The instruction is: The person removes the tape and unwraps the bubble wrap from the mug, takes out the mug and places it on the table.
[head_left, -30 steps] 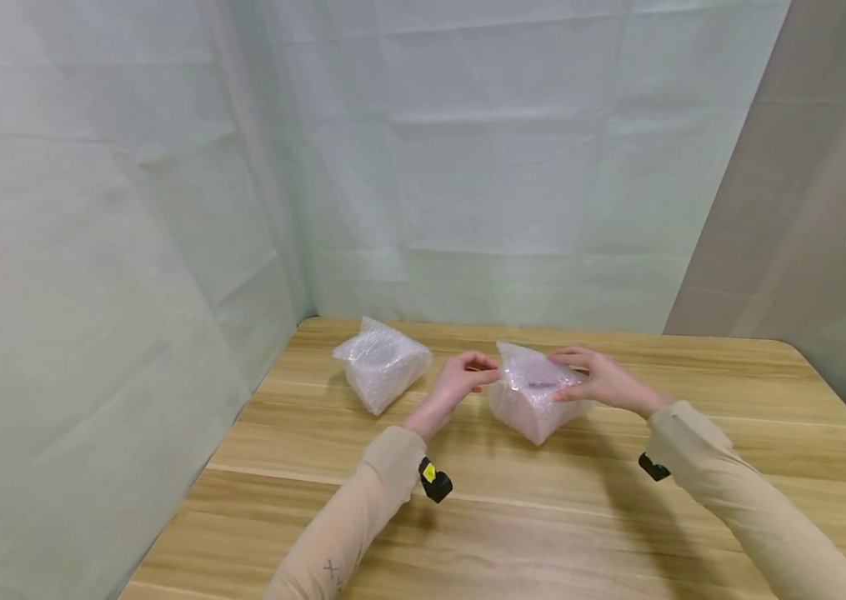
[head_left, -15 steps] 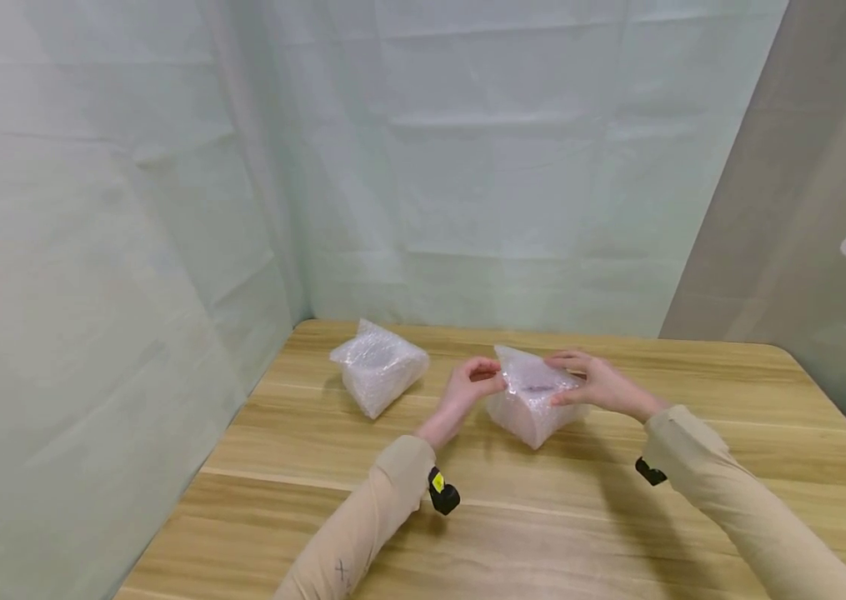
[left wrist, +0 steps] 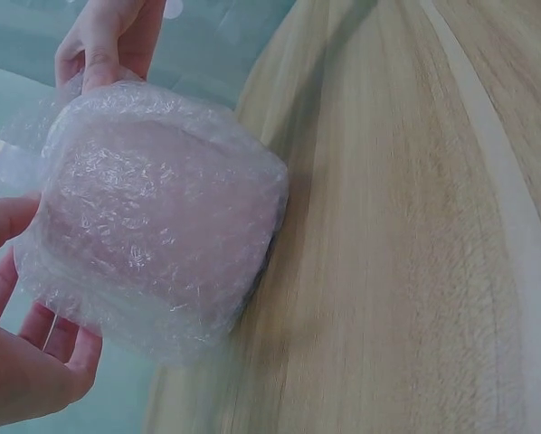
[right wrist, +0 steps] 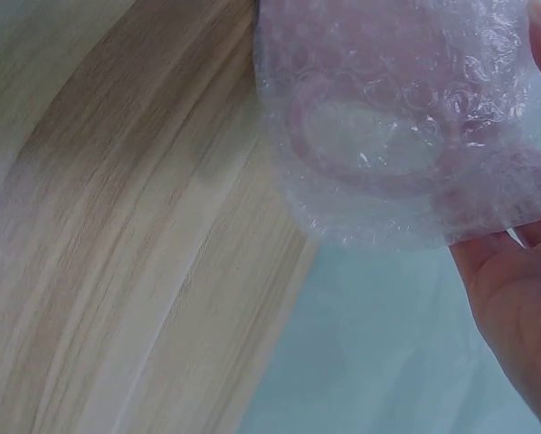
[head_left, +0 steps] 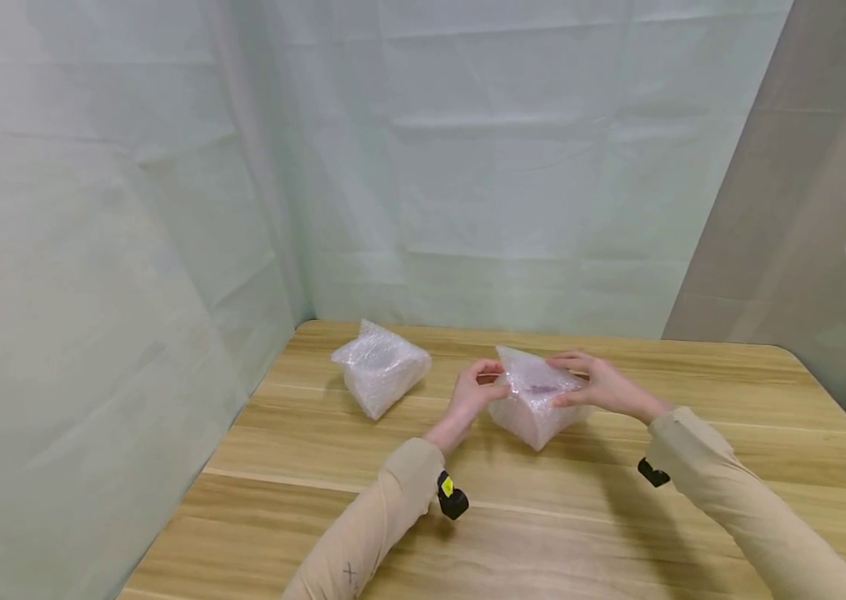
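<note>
A pink mug in clear bubble wrap (head_left: 535, 417) stands on the table, and a pink handle loop shows through the wrap in the right wrist view. My left hand (head_left: 473, 388) holds the left side of the wrap, its thumb in front and its fingers curved behind in the left wrist view. From the right, my right hand (head_left: 598, 385) grips the top of the bundle between thumb and fingers. A loose corner of wrap rises between the hands. The mug's opening is hidden under the wrap.
A second bubble-wrapped bundle (head_left: 385, 375) sits to the left, its contents unclear. The wooden table (head_left: 543, 533) ends at a pale curtain (head_left: 498, 183) behind. Black wrist cameras (head_left: 453, 497) hang below both cuffs.
My left hand has moved slightly right, its fingers and thumb coming further onto the wrap's edge. My right hand keeps its grip and the wrapped mug stays in place.
</note>
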`<state>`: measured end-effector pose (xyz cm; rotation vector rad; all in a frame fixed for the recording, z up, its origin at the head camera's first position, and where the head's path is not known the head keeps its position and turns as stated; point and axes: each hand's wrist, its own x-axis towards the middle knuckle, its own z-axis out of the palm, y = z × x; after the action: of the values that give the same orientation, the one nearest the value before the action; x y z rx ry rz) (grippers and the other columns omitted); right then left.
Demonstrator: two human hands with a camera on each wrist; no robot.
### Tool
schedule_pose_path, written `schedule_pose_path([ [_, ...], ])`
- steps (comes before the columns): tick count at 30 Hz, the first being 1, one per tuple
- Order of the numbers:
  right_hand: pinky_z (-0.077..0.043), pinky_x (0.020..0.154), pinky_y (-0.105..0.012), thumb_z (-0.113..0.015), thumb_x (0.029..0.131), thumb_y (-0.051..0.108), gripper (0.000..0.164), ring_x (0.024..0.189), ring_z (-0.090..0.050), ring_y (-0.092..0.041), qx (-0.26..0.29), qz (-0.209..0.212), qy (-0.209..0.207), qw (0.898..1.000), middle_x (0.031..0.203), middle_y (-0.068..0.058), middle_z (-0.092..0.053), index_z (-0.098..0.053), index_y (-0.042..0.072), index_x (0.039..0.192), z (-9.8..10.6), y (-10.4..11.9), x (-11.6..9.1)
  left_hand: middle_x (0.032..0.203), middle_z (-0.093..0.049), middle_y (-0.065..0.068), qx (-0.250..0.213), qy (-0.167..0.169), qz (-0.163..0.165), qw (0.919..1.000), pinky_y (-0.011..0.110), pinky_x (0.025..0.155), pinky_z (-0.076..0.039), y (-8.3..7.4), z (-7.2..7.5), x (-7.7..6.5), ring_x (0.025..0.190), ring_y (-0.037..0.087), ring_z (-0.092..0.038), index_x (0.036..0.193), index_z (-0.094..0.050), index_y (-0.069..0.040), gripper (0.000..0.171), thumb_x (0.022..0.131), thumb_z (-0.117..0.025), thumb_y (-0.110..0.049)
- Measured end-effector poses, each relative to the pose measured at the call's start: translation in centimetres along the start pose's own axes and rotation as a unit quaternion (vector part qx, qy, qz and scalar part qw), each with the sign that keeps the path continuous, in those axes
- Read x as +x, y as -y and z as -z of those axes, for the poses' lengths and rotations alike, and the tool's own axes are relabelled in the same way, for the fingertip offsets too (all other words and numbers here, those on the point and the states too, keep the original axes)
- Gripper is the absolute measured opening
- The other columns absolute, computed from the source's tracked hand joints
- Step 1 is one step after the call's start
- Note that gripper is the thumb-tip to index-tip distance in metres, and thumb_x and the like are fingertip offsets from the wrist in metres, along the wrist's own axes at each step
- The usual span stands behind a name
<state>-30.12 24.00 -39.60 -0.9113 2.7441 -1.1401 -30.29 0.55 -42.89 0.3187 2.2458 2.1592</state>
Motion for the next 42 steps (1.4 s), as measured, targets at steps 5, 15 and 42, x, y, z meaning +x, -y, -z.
schedule_pose_path([
  [5,-0.039,0.085,-0.052,-0.075,0.072,0.036,0.07,0.115,-0.04,-0.035,-0.004,0.001,-0.009,1.0,0.13,-0.019,-0.043,-0.049,0.003,0.128,0.1,0.1,-0.1,0.102,-0.059,0.011,-0.01,0.008,0.0,0.9999,0.032,0.079,-0.045,-0.7,0.0,-0.3,0.099,0.032,-0.052,0.102,-0.06,0.004,0.035,0.069,-0.069,0.009],
  [15,-0.035,0.092,-0.045,-0.074,0.076,0.026,0.06,0.118,-0.039,-0.031,0.097,-0.004,0.0,0.995,0.129,-0.015,-0.045,-0.051,0.003,0.126,0.3,0.3,-0.2,0.098,-0.059,0.006,0.009,-0.004,0.004,0.9999,0.031,0.077,-0.046,-0.5,0.1,-0.3,0.094,0.025,-0.053,0.1,-0.061,0.001,0.032,0.069,-0.069,0.008],
  [42,-0.032,0.091,-0.055,-0.06,0.088,0.024,0.03,0.112,-0.044,-0.034,0.067,-0.013,-0.071,0.995,0.115,-0.017,-0.057,-0.065,0.003,0.108,1.4,0.0,0.3,0.093,-0.061,0.003,0.065,-0.009,-0.018,0.9977,0.027,0.072,-0.047,-0.5,0.0,-0.2,0.09,0.027,-0.055,0.095,-0.062,0.0,0.031,0.068,-0.077,0.0],
])
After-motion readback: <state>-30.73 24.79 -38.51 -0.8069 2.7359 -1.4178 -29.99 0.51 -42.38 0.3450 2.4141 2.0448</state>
